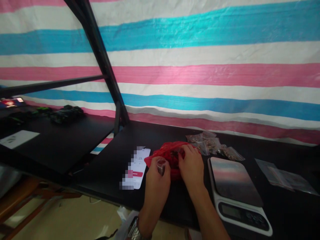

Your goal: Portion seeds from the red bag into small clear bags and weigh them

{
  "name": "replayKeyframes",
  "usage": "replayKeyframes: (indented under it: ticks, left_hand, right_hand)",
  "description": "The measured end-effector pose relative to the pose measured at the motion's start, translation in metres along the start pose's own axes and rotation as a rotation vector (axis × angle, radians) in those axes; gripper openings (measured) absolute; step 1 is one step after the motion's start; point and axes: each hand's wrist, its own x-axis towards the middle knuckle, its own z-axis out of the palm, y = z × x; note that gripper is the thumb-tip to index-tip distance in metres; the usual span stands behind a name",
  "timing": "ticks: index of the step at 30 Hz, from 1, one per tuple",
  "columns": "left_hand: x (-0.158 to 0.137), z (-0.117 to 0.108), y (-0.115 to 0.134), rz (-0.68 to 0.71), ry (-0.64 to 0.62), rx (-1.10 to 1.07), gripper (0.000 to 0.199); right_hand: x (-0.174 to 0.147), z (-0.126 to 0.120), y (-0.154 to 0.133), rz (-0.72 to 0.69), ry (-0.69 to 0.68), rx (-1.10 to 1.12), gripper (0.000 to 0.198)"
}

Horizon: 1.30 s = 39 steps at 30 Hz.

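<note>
A red plastic bag (166,150) lies on the black table with its mouth open and small dark pieces inside. My left hand (157,176) is closed at the bag's near left side, its fingers curled around a small clear plastic bag (161,163). My right hand (192,163) reaches over the red bag's right side, fingers bent down at the opening. Those fingertips are partly hidden, and what they grip is too small to make out. Behind the right hand lie several clear zip bags (211,144) filled with small brownish pieces.
A digital scale (235,181) stands right of my hands, with flat clear bags (282,176) beyond it. A lit phone (137,166) lies on the left. A black metal frame (100,60) rises at the back before a striped sheet (200,76). Another table (82,133) adjoins on the left.
</note>
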Motion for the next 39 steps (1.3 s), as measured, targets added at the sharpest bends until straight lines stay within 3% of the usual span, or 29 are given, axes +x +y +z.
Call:
replayKeyframes:
  ticks: [7, 12, 18, 23, 28, 32, 39]
  left_hand:
    - [-0.003, 0.001, 0.005, 0.017, -0.024, 0.09, 0.01]
    - [-0.002, 0.001, 0.001, 0.1, 0.096, 0.136, 0.015]
    - [0.005, 0.006, -0.006, 0.15, 0.076, 0.012, 0.021]
    - [0.006, 0.011, -0.005, 0.139, 0.058, 0.044, 0.026]
    - [0.003, 0.017, -0.002, 0.223, 0.101, 0.028, 0.03]
    - [0.002, 0.021, -0.001, 0.211, 0.079, 0.03, 0.026]
    - [0.005, 0.019, -0.003, 0.183, 0.067, 0.036, 0.023]
  right_hand:
    - [0.003, -0.002, 0.007, 0.037, 0.053, -0.123, 0.027]
    - [0.007, -0.01, 0.011, -0.036, -0.063, 0.025, 0.022]
    - [0.006, -0.017, 0.018, -0.116, -0.239, 0.277, 0.022]
    - [0.003, -0.022, 0.02, -0.087, -0.016, 0.009, 0.024]
    - [-0.002, -0.018, 0.02, -0.013, 0.031, -0.159, 0.028]
    - [-0.003, -0.015, 0.021, -0.028, 0.005, -0.031, 0.021]
    - [-0.001, -0.018, 0.022, -0.022, -0.178, 0.215, 0.019]
